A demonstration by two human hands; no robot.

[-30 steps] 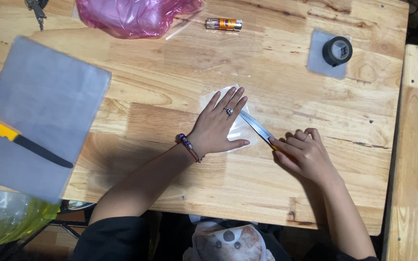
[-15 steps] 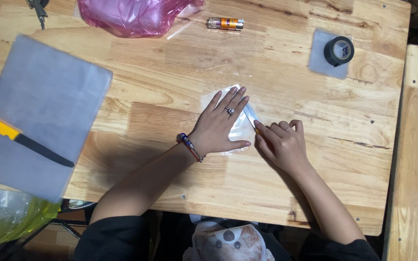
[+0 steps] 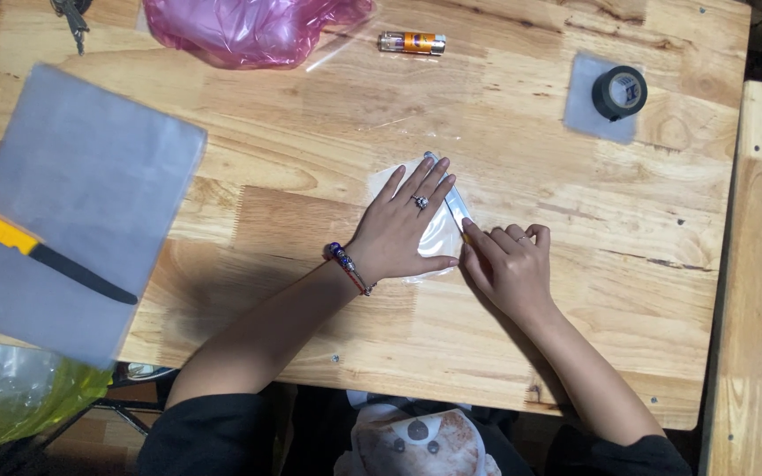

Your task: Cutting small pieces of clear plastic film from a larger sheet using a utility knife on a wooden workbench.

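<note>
Surface (image 3: pixel 310 115): wooden, carrying everything.
Clear sheet (image 3: pixel 444 231): lying mid-surface.
Left hand (image 3: pixel 403 225): fingers spread apart, flat on the sheet.
Right hand (image 3: pixel 509 269): fingers clamped on blade (image 3: pixel 453 196), along the sheet's right edge.

Left hand (image 3: pixel 403 231) lies flat, palm down, fingers spread and extended, ring on one finger, beaded bracelet at wrist. Right hand (image 3: pixel 511 269) sits just beside it, fingers curled inward, forearm angled down-right. Both sleeves dark.
</note>
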